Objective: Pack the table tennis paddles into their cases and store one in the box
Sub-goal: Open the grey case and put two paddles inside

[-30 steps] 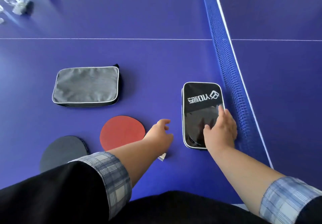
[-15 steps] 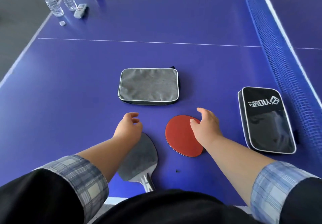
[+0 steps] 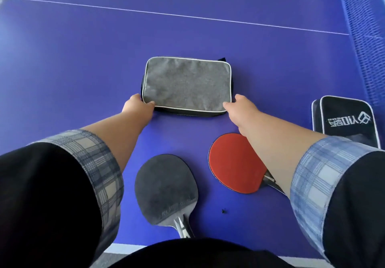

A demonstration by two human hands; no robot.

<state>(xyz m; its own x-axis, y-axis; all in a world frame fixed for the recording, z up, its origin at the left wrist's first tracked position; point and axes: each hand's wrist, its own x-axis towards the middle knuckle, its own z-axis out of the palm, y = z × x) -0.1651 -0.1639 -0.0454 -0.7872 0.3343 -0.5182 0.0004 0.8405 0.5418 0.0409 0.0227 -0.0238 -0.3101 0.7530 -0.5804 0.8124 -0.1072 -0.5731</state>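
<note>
A grey rectangular case (image 3: 187, 84) with white piping lies flat in the middle of the blue table. My left hand (image 3: 138, 106) grips its near left corner, thumb on top. My right hand (image 3: 239, 106) holds its near right corner. Closer to me lie a black-faced paddle (image 3: 165, 188) and a red-faced paddle (image 3: 234, 163), the latter partly under my right forearm. A black case (image 3: 345, 119) with white lettering lies at the right. No box is in view.
The blue net (image 3: 362, 38) runs along the right side. A white line (image 3: 166, 14) crosses the table beyond the grey case. The table's near edge (image 3: 125, 249) is just in front of my body. A small dark speck (image 3: 224, 211) sits between the paddles.
Both hands moved forward from the paddles to the grey case and took hold of its near corners. The view shifted closer and downward.
</note>
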